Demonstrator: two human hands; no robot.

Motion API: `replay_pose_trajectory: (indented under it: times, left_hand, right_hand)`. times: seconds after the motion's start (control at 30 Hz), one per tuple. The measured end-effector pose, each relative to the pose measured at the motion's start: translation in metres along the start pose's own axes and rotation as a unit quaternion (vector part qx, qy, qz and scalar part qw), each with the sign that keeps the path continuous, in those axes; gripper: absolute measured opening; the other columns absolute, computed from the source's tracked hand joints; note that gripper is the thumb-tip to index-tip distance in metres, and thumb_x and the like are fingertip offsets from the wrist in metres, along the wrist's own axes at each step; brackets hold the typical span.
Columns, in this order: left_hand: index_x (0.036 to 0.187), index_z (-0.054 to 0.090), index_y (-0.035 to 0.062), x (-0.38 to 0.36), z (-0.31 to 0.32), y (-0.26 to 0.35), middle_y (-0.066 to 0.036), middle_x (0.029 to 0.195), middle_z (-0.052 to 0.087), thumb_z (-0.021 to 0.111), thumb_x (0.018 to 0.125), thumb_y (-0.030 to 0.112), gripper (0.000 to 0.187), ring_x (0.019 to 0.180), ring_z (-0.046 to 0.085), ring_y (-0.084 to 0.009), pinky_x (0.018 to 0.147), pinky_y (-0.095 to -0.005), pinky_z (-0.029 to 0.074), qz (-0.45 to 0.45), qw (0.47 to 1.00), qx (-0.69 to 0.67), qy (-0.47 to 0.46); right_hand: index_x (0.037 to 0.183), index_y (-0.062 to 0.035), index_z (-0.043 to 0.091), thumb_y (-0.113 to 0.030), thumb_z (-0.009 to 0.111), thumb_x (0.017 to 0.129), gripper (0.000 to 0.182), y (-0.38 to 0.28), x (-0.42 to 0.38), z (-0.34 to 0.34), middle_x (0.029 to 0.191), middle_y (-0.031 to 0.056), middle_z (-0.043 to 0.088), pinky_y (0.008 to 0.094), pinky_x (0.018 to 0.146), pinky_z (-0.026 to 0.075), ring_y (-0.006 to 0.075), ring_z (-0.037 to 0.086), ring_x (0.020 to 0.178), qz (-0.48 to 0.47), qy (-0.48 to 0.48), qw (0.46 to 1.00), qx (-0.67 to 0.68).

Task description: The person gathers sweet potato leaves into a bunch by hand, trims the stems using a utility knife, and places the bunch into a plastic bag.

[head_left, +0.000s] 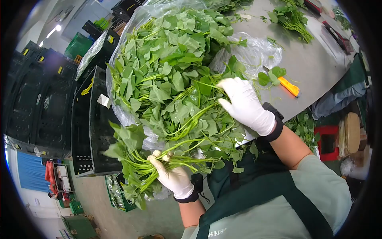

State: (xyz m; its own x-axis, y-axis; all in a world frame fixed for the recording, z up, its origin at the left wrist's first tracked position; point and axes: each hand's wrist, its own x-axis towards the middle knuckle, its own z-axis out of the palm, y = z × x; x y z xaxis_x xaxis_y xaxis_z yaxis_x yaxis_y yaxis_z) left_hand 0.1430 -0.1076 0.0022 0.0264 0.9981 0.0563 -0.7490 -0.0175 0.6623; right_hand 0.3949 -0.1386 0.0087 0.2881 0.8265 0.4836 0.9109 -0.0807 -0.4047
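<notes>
My left hand (171,177), in a white glove, is closed around a bunch of green leafy stems (139,159) below the big heap. The bunch's leaves hang to the left and its stems run right across the fingers. My right hand (244,103), also white-gloved, rests at the right edge of a large heap of leafy greens (167,63), its thumb and fingers around a thin stem. The heap lies in a clear plastic bag (115,75).
A yellow-handled knife (289,86) lies on the metal table (294,59), beside crumpled clear plastic (258,51). Another bunch of greens (292,22) is farther back. Black crates (95,131) stand left of the heap. Someone's legs (340,99) show at the right.
</notes>
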Motion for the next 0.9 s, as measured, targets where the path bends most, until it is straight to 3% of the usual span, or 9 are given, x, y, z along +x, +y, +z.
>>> replay_pose_trajectory:
  times: [0.07, 0.17, 0.3, 0.4, 0.47, 0.57, 0.6, 0.8, 0.9]
  left_hand:
    - [0.106, 0.051, 0.0082, -0.004, -0.001, -0.008, -0.003, 0.098, 0.053, 0.047, 0.101, 0.026, 0.019, 0.077, 0.049, -0.0112, 0.078, -0.0296, 0.045, 0.003, 1.0, 0.008, -0.005]
    - [0.111, 0.05, 0.0088, -0.009, -0.005, -0.019, -0.004, 0.103, 0.053, 0.046, 0.101, 0.024, 0.019, 0.081, 0.051, -0.0119, 0.08, -0.0307, 0.046, -0.024, 0.999, -0.001, -0.027]
    - [0.115, 0.05, 0.0088, -0.014, -0.011, -0.018, -0.006, 0.108, 0.057, 0.048, 0.101, 0.025, 0.022, 0.09, 0.054, -0.0135, 0.081, -0.031, 0.047, -0.056, 0.995, -0.036, -0.073]
    - [0.117, 0.05, 0.0087, -0.02, -0.012, -0.018, -0.006, 0.109, 0.058, 0.049, 0.1, 0.026, 0.024, 0.094, 0.055, -0.016, 0.084, -0.0317, 0.048, -0.064, 0.997, 0.03, -0.039]
    - [0.112, 0.05, 0.0091, -0.021, -0.004, -0.018, -0.006, 0.103, 0.059, 0.05, 0.099, 0.028, 0.023, 0.096, 0.055, -0.0193, 0.089, -0.0364, 0.046, -0.054, 0.997, 0.058, -0.011]
    - [0.099, 0.047, 0.0099, -0.02, -0.003, -0.021, -0.001, 0.08, 0.048, 0.048, 0.1, 0.029, 0.019, 0.084, 0.051, -0.0201, 0.095, -0.0442, 0.041, -0.053, 0.991, -0.028, -0.118]
    - [0.097, 0.046, 0.0104, -0.02, -0.005, -0.019, 0.0, 0.076, 0.044, 0.046, 0.1, 0.028, 0.018, 0.077, 0.046, -0.0174, 0.094, -0.0423, 0.041, -0.051, 0.991, -0.039, -0.121]
    - [0.092, 0.046, 0.0078, -0.029, 0.006, -0.011, 0.0, 0.073, 0.038, 0.046, 0.101, 0.024, 0.019, 0.071, 0.04, -0.0151, 0.088, -0.0339, 0.041, -0.035, 0.994, -0.062, -0.08]
    - [0.093, 0.046, 0.0073, -0.038, 0.014, -0.015, 0.0, 0.074, 0.039, 0.047, 0.101, 0.024, 0.018, 0.071, 0.04, -0.0148, 0.088, -0.0335, 0.04, -0.046, 0.995, -0.066, -0.063]
  right_hand:
    - [0.11, -0.0059, 0.061, -0.019, 0.067, 0.081, 0.032, -0.028, 0.009, -0.014, 0.098, 0.0127, 0.064, 0.0401, 0.083, 0.045, 0.0304, 0.059, 0.094, -0.084, 0.027, 0.981, 0.173]
    - [0.107, -0.0079, 0.063, -0.024, 0.065, 0.084, 0.029, -0.065, -0.011, -0.001, 0.094, 0.0101, 0.063, 0.0398, 0.087, 0.042, 0.03, 0.057, 0.092, -0.126, -0.145, 0.925, 0.328]
    - [0.096, -0.0081, 0.062, -0.025, 0.053, 0.092, 0.02, -0.069, -0.026, 0.027, 0.08, 0.0075, 0.06, 0.0393, 0.074, 0.043, 0.028, 0.057, 0.076, -0.181, -0.214, 0.92, 0.273]
    - [0.091, -0.0093, 0.061, -0.024, 0.053, 0.092, 0.017, -0.069, -0.036, 0.032, 0.07, 0.0071, 0.056, 0.0394, 0.067, 0.042, 0.0279, 0.055, 0.068, -0.241, -0.135, 0.932, 0.236]
    - [0.089, -0.01, 0.061, -0.023, 0.053, 0.091, 0.016, -0.068, -0.037, 0.03, 0.069, 0.0068, 0.054, 0.0393, 0.066, 0.042, 0.0274, 0.054, 0.065, -0.229, -0.175, 0.932, 0.218]
    - [0.086, -0.0097, 0.06, -0.024, 0.054, 0.09, 0.016, -0.07, -0.049, 0.037, 0.069, 0.0063, 0.053, 0.0389, 0.063, 0.041, 0.0269, 0.054, 0.065, -0.265, -0.155, 0.931, 0.2]
    - [0.085, -0.0095, 0.06, -0.025, 0.055, 0.09, 0.016, -0.068, -0.053, 0.042, 0.068, 0.0063, 0.053, 0.0387, 0.062, 0.041, 0.0269, 0.054, 0.065, -0.309, -0.123, 0.923, 0.193]
    - [0.079, -0.0098, 0.053, -0.034, 0.05, 0.094, 0.029, -0.045, -0.043, 0.01, 0.058, 0.01, 0.054, 0.0393, 0.059, 0.042, 0.0308, 0.053, 0.053, -0.26, -0.132, 0.932, 0.215]
    - [0.079, -0.0106, 0.053, -0.034, 0.05, 0.094, 0.028, -0.037, -0.039, -0.006, 0.058, 0.0084, 0.054, 0.0397, 0.055, 0.043, 0.0307, 0.053, 0.051, -0.296, -0.213, 0.917, 0.16]
